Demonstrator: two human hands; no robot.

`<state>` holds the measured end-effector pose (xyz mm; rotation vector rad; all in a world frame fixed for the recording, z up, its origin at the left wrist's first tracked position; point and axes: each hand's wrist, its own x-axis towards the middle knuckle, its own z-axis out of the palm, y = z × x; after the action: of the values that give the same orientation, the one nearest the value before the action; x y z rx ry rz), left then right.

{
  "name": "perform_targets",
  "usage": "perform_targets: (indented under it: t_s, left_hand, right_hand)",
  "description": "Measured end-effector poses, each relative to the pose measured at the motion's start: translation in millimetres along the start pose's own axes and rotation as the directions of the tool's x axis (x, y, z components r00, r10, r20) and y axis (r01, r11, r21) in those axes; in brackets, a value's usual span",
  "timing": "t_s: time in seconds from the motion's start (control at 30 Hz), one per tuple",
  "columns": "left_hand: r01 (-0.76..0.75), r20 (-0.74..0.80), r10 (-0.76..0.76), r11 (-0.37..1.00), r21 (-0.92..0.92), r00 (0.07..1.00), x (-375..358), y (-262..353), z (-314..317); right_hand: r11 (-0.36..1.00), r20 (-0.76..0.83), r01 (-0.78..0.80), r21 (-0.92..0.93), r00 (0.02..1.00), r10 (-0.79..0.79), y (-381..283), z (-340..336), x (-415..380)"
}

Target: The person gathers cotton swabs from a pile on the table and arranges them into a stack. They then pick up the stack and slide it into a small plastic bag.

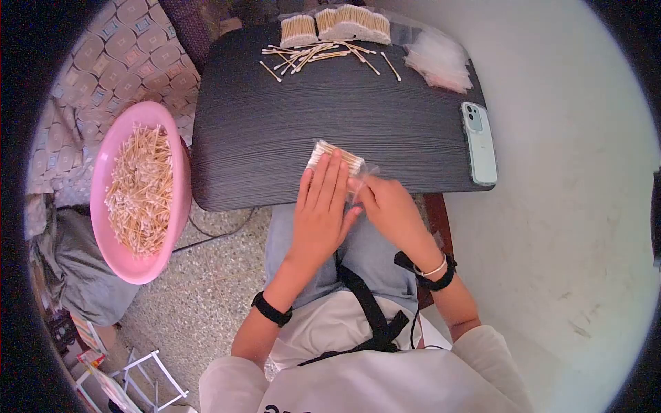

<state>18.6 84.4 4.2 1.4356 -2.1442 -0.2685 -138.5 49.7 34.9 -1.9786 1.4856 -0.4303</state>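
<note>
A clear bag of cotton swabs [342, 155] lies at the near edge of the dark table, swabs side by side. My left hand [322, 196] rests flat over the bag, fingers stretched out, covering part of the swabs. At the bag's right end, my right hand [385, 206] pinches the clear plastic, its fingers closed. Loose swabs [317, 56] are scattered at the table's far side, in front of packed swab bundles [352, 25].
A pink basin [180, 199] full of swabs stands left of the table [261, 131]. Empty plastic bags [441, 60] lie at the far right corner, and a phone [480, 144] lies at the right edge beside the wall.
</note>
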Motion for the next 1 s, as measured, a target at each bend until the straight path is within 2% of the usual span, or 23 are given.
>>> perform_targets:
  t_s: [0.07, 0.17, 0.27, 0.37, 0.67, 0.77, 0.87, 1.0]
  left_hand:
    - [-0.002, -0.002, 0.002, 1.0, 0.005, 1.0, 0, 0, -1]
    - [0.004, 0.005, -0.004, 1.0, 0.012, 1.0, 1, -1, -3]
    - [0.01, 0.01, -0.01, 1.0, 0.022, 1.0, 1, 0, -2]
    - [0.005, 0.009, -0.006, 1.0, 0.018, 1.0, 0, -1, 0]
    - [0.011, -0.002, -0.011, 0.999, 0.043, 1.0, 1, 1, -1]
    - [0.015, -0.014, -0.014, 0.999, 0.035, 1.0, 1, 0, -1]
    - [0.012, -0.01, -0.012, 1.0, 0.005, 1.0, 1, 0, 1]
    - [0.019, -0.016, -0.019, 1.0, 0.019, 1.0, 1, 2, 1]
  right_hand:
    - [0.999, -0.037, 0.023, -0.04, 0.999, -0.024, -2, -5, -4]
    - [0.993, 0.002, -0.072, -0.088, 0.997, 0.073, -11, -15, -5]
    - [0.999, -0.181, 0.036, -0.036, 0.983, -0.042, -8, -11, -6]
    - [0.991, -0.223, 0.055, 0.119, 0.974, -0.027, -13, -17, -6]
    - [0.975, -0.335, 0.217, -0.043, 0.917, -0.218, -1, -10, -6]
    - [0.991, -0.297, 0.133, -0.007, 0.946, -0.129, 1, -18, -11]
    - [0.991, -0.293, 0.116, 0.073, 0.952, -0.09, 4, -25, -18]
    - [0.986, -0.259, 0.147, 0.08, 0.958, -0.122, 11, -27, -23]
